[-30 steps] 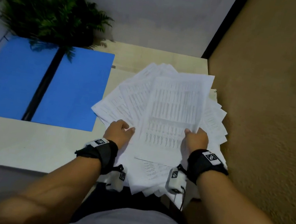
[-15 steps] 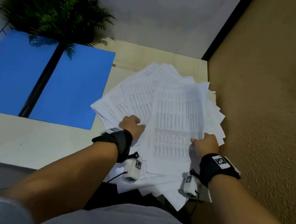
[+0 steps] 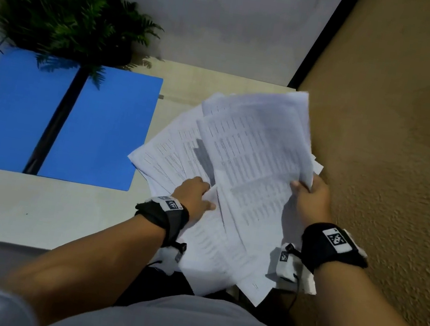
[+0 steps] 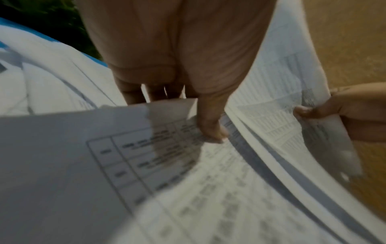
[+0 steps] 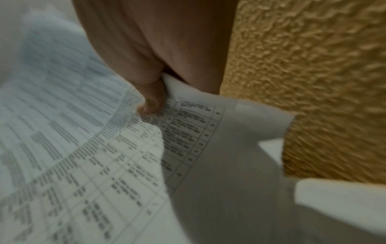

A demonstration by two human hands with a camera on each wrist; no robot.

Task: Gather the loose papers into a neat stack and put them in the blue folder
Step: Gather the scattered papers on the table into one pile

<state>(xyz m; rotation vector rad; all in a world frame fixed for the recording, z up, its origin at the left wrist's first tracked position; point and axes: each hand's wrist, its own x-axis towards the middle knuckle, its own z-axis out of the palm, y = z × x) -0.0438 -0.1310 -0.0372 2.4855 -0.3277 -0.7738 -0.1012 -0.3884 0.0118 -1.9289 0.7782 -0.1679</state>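
Observation:
Several white printed papers (image 3: 250, 162) lie fanned across the right end of the table, some hanging over its near edge. My right hand (image 3: 310, 196) grips the right edge of an upper bundle and holds it raised; its thumb presses on the print in the right wrist view (image 5: 150, 102). My left hand (image 3: 196, 195) pinches the left side of the papers (image 4: 188, 165), thumb on top and fingers beneath a sheet. The blue folder (image 3: 96, 128) lies open and flat to the left, with a black spine down its middle.
A green fern-like plant (image 3: 68, 18) stands at the back left, its fronds over the folder's far edge. A rough tan wall (image 3: 390, 161) runs close along the right of the papers. The pale table (image 3: 34, 208) shows bare in front of the folder.
My right hand has lifted the right side of the upper sheets, and the fan has drawn in. My left hand has shifted right, from resting on the papers to pinching them.

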